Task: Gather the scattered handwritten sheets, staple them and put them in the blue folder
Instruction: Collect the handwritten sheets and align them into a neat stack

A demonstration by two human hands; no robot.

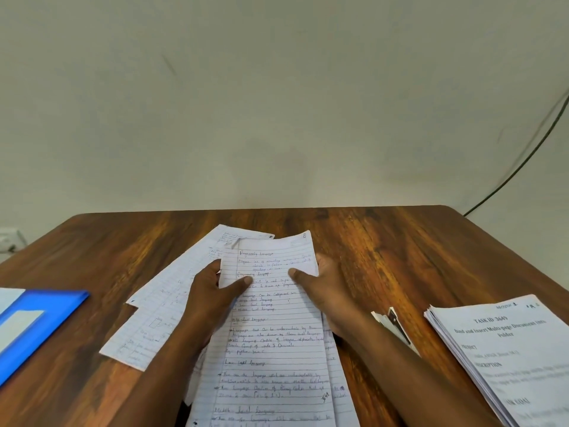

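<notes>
Both thumbs pinch the top handwritten sheet (pixel 271 318) at centre frame: left hand (pixel 212 291) on its left edge, right hand (pixel 323 288) on its right. Its long axis runs away from the person. Loose sheets (pixel 160 309) fan toward left; the left hand is nearer them and the blue folder (pixel 46 322) at left edge.

Plain pale wall (pixel 277 87); dark cable (pixel 529 152) at right; wooden table (pixel 415 241) against wall.
</notes>
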